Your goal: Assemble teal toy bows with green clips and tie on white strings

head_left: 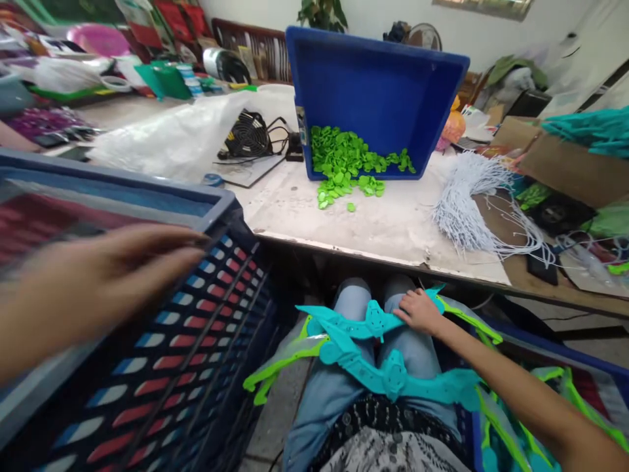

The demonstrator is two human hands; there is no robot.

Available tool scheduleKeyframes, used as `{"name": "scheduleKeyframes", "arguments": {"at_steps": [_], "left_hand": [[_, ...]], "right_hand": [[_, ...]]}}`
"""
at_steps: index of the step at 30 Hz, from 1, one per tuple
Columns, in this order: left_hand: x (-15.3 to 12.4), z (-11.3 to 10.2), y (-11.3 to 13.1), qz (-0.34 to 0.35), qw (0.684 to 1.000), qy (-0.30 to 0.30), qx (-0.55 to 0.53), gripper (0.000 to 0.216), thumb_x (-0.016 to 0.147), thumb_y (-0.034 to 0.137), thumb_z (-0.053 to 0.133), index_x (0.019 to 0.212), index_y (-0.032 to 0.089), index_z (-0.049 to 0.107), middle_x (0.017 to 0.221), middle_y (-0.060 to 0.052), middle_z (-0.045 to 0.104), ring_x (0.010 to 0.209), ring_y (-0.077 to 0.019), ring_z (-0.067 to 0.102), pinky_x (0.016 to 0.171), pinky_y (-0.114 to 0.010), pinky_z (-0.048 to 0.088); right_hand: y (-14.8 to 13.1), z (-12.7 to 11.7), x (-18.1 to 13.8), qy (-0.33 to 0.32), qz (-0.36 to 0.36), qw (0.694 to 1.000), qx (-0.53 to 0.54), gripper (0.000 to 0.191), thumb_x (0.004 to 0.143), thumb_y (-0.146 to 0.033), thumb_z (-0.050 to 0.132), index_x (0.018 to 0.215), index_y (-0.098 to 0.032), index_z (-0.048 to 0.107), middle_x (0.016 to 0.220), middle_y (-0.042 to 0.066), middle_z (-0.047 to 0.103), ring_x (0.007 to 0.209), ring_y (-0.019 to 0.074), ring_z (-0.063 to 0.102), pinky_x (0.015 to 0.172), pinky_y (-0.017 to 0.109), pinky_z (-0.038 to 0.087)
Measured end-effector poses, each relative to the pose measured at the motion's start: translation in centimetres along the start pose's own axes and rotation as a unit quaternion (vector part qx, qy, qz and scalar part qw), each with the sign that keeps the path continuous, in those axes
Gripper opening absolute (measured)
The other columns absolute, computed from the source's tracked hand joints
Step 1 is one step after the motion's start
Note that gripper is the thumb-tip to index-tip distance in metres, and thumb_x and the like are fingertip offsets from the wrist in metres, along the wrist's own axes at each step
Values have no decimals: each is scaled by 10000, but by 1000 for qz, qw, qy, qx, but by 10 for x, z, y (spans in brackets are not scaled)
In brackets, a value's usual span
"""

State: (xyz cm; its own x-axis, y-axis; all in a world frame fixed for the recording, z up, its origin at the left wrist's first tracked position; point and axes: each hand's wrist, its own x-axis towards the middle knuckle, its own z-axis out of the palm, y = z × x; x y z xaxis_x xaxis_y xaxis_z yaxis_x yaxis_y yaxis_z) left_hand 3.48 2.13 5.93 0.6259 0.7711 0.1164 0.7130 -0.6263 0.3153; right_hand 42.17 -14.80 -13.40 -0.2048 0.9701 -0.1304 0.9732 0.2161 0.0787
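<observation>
Probably I'm steadying a turquoise hanger (376,319), right grip (421,311) closed on it; left grip (111,272), near the blue crate (225,208), looks too blurry to read. Next needs a gentle hold.

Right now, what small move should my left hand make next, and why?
Probably bring your left hand over to steady the hangers' left ends: they lie across your lap, only your right hand is on them, and your left, blurred, is out by the crate.
</observation>
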Motion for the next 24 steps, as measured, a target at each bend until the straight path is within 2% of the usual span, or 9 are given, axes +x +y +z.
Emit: {"name": "scheduleKeyframes", "arguments": {"at_steps": [2, 5, 8, 12, 15, 17, 19, 22, 24], "left_hand": [[2, 36, 48, 64, 993, -95, -36, 295, 932, 380, 500, 1135, 203, 620, 1068, 5, 656, 992, -180, 605, 889, -328, 508], [-5, 122, 111, 179, 938, -293, -36, 435, 811, 386, 683, 1196, 194, 616, 1202, -89, 623, 1137, -256, 545, 1002, -400, 432], [-33, 191, 130, 161, 909, -381, 49, 469, 767, 479, 706, 1081, 133, 672, 1119, -169, 635, 1126, -340, 538, 978, -483, 422], [-64, 211, 108, 81, 920, -384, 18, 337, 837, 434, 629, 1045, 172, 672, 1104, -133, 630, 1068, -317, 572, 931, -470, 458], [-52, 210, 102, 56, 947, -311, -51, 349, 843, 327, 630, 1170, 202, 621, 1184, -119, 605, 1083, -285, 578, 931, -419, 484], [-28, 220, 109, 88, 970, -218, -56, 433, 843, 279, 630, 1266, 219, 560, 1327, -134, 532, 1225, -312, 495, 1023, -467, 426], [-3, 241, 119, 128, 976, -173, -35, 567, 797, 322, 695, 1323, 211, 514, 1402, -167, 469, 1304, -365, 416, 1062, -546, 370], [20, 285, 129, 156, 975, -161, -7, 847, 694, 410, 790, 1415, 188, 405, 1304, -193, 553, 1211, -375, 509, 1020, -583, 397], [22, 313, 129, 166, 979, -119, 8, 896, 683, 403, 803, 1438, 207, 363, 1191, -155, 625, 1115, -341, 578, 973, -563, 439]], "right_hand": [[2, 8, 0, 24, 13, 1000, 3, 414, 981, -421, 407, 797, -162, 673, 824, 75, 687, 827, 206, 532, 747, 362, 262], [-1, 20, -2, 55, 48, 997, 13, 427, 984, -422, 398, 784, -164, 673, 806, 80, 689, 826, 211, 531, 741, 365, 258], [0, 29, -6, 73, 96, 992, 18, 426, 984, -411, 402, 767, -165, 674, 788, 82, 684, 823, 217, 537, 740, 368, 272], [7, 19, -8, 105, 82, 991, 20, 353, 936, -401, 507, 732, -165, 670, 815, 92, 657, 821, 225, 532, 700, 352, 313], [21, -13, 23, 172, 10, 983, 60, 322, 944, -388, 484, 804, -165, 670, 847, 91, 643, 814, 212, 525, 717, 339, 367], [40, -41, 69, 229, 18, 969, 88, 320, 959, -372, 436, 919, -162, 674, 942, 111, 650, 903, 229, 531, 804, 353, 398], [69, -65, 130, 253, 81, 958, 109, 339, 938, -388, 465, 1095, -150, 649, 1132, 150, 625, 1086, 281, 503, 904, 401, 401], [121, -86, 226, 218, 194, 945, 147, 531, 906, -447, 500, 1364, -180, 485, 1466, 161, 401, 1338, 347, 323, 1030, 510, 341], [147, -89, 278, 174, 239, 940, 169, 599, 910, -501, 467, 1439, -230, 391, 1563, 119, 248, 1424, 361, 175, 1083, 581, 260]]}}
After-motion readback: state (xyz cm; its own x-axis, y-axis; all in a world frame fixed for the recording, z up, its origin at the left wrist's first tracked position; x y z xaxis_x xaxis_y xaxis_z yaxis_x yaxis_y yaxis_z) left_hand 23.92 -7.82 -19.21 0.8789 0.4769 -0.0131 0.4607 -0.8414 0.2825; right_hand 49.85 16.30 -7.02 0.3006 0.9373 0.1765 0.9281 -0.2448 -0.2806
